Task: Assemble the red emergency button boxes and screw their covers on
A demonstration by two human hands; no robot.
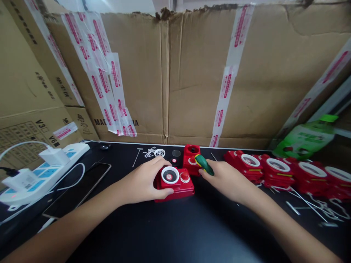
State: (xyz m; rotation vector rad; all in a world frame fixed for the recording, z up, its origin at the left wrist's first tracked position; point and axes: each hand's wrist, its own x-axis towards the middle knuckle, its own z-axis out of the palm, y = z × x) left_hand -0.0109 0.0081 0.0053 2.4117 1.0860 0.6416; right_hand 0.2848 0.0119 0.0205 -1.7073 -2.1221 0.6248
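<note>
A red toy camera (178, 182) with a white lens ring lies on the black table (175, 233) in the middle. My left hand (142, 180) grips its left side, fingers wrapped over the top. My right hand (226, 179) is closed on a green-handled screwdriver (204, 165), its handle sticking out toward the upper left. The tool sits just right of the camera, near a small red part (191, 154) behind it.
A row of finished red toy cameras (285, 170) runs along the right. Loose metal pins and white rings (153, 152) lie at the back. A power strip (41, 170) with chargers and a phone (79, 186) sit at left. Taped cardboard (192, 73) walls the back.
</note>
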